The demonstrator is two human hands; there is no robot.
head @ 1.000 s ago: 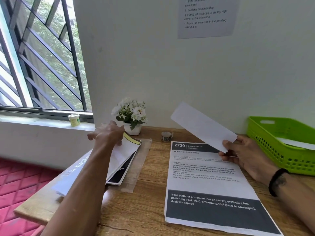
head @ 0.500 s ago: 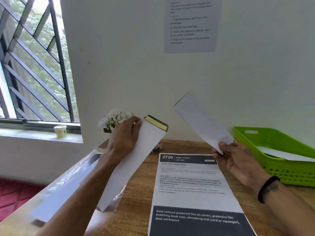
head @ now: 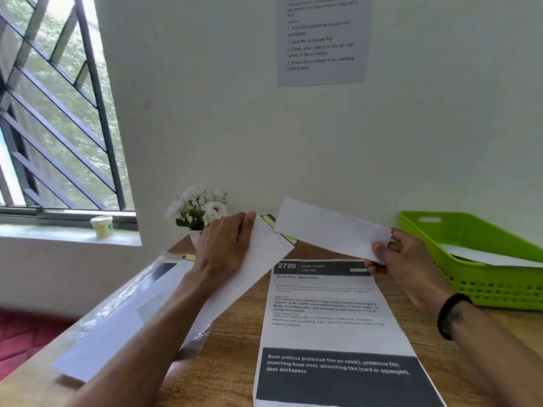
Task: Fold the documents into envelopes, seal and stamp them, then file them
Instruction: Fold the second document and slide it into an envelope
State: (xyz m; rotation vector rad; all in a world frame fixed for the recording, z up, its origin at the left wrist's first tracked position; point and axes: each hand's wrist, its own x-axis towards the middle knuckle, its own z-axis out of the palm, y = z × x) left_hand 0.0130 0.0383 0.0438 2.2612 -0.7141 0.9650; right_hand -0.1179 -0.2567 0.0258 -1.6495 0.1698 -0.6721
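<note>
Both hands are up over the wooden desk (head: 235, 356) right now. The left hand (head: 226, 245) has its fingers wrapped over the top of a white envelope (head: 252, 274), gripping it and holding it tilted, its far end with a yellow strip pointing towards the wall. The right hand (head: 402, 259) is pinching a folded white document (head: 329, 227) by its near right corner, thumb on top, the paper raised clear of the desk. The folded sheet's far left end overlaps the envelope's yellow-edged mouth; I can't tell whether it is inside. Below them a printed instruction sheet (head: 332, 318) lies flat on the desk. Off to the right sits a green basket (head: 482, 277) with a white paper inside. Behind the left hand stands a small pot of white flowers (head: 199, 207) against the wall.
</note>
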